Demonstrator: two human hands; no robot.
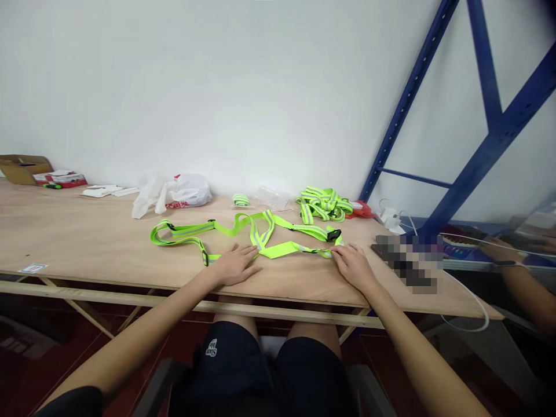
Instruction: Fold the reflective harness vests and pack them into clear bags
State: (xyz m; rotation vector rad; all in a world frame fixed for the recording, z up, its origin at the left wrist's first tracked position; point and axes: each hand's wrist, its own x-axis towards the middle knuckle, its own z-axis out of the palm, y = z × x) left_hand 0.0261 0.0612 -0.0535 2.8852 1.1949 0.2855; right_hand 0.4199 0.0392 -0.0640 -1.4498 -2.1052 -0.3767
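Has the yellow-green harness (278,250) spread on the table (108,243) at twelve o'clock from the lap (234,362), probably to set its loops and black buckle (333,235) apart, untangled. Lays left hand (237,265) flat at the harness's seven o'clock, gripping nothing, with fingers touching the joined straps, seemingly to steady them. Rests right hand (353,263) at its four o'clock end, likely to hold that strap flat; cannot tell whether pinching or only pressing. Has heaped straps (325,204) at one o'clock, apparently out of the way.
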